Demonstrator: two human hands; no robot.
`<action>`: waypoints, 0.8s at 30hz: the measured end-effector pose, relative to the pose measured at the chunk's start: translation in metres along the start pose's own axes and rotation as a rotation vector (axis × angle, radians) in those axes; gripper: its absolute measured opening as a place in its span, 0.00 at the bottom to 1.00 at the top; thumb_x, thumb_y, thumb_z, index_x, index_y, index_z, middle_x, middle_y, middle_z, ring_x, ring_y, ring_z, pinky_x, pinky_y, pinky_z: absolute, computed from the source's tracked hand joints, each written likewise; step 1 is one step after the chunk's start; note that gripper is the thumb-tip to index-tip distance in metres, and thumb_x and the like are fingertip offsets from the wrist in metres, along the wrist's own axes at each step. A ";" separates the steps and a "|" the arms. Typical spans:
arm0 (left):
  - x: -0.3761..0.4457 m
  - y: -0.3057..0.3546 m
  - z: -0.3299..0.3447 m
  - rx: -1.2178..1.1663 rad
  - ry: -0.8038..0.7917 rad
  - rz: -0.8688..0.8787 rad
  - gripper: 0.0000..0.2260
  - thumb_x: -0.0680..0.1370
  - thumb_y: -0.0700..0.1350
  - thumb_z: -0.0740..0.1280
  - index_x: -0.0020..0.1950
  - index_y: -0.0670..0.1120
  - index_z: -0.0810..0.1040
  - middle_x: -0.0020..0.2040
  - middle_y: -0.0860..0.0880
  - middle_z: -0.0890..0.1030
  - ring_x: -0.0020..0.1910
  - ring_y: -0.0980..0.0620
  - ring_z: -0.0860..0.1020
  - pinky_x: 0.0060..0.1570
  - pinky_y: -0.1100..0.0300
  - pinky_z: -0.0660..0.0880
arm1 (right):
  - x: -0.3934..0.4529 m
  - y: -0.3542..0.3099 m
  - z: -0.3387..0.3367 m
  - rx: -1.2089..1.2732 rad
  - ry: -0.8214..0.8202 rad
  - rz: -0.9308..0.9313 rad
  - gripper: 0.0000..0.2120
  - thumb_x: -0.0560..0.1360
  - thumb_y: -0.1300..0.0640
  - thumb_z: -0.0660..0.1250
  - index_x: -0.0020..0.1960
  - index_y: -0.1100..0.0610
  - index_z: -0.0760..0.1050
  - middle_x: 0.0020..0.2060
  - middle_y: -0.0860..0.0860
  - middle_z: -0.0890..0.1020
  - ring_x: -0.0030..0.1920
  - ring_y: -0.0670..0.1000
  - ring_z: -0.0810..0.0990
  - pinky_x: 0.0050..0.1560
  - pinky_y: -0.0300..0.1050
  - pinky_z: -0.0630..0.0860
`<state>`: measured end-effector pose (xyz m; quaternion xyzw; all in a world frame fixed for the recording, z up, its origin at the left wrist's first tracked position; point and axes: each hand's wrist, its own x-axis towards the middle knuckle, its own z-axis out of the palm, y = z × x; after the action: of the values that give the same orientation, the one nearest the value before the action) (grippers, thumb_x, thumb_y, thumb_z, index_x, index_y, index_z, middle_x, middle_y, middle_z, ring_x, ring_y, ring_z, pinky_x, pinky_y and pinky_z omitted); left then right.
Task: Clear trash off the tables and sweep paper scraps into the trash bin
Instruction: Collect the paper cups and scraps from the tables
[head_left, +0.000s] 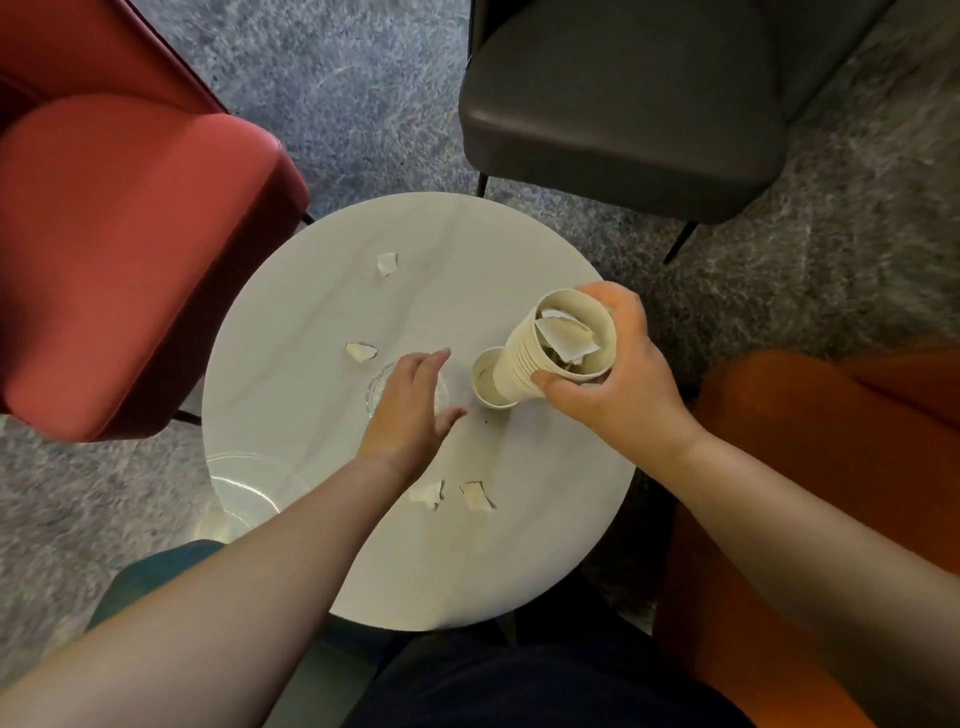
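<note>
Cream cup stack (540, 358) (scrap-filled)

A tilted cup stack (540, 358) stuffed with torn paper leans over a single cup (487, 379); four scraps (361, 352) dot the round table (519, 545).

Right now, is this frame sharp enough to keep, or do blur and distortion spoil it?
Head view: wide-angle bending curves the table rim and chairs; the left hand is slightly motion-blurred; the right hand and stacked paper cups read sharp; lighting is soft, without harsh glare.
</note>
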<state>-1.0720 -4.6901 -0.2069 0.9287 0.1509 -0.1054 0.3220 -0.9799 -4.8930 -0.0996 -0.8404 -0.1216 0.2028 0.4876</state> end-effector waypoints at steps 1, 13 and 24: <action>-0.008 -0.008 -0.001 0.000 0.051 -0.004 0.24 0.77 0.44 0.71 0.71 0.45 0.69 0.66 0.45 0.69 0.64 0.45 0.71 0.66 0.55 0.68 | 0.002 0.000 0.005 -0.005 -0.010 -0.006 0.36 0.65 0.56 0.77 0.66 0.44 0.62 0.57 0.36 0.70 0.58 0.37 0.73 0.54 0.33 0.74; -0.080 -0.068 0.046 0.034 -0.102 -0.181 0.10 0.75 0.42 0.72 0.55 0.41 0.79 0.53 0.45 0.75 0.53 0.45 0.75 0.52 0.57 0.71 | 0.019 0.053 0.060 -0.171 -0.108 0.002 0.36 0.65 0.54 0.78 0.66 0.45 0.62 0.58 0.43 0.72 0.56 0.45 0.73 0.48 0.24 0.66; -0.076 -0.060 0.082 -0.023 -0.030 -0.252 0.15 0.73 0.40 0.74 0.58 0.42 0.77 0.55 0.44 0.74 0.57 0.43 0.70 0.54 0.62 0.65 | 0.021 0.062 0.062 -0.161 -0.107 0.003 0.36 0.67 0.54 0.77 0.66 0.43 0.60 0.58 0.41 0.69 0.54 0.43 0.72 0.45 0.23 0.69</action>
<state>-1.1717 -4.7129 -0.2817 0.8968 0.2629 -0.1571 0.3192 -0.9891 -4.8678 -0.1853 -0.8651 -0.1621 0.2377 0.4109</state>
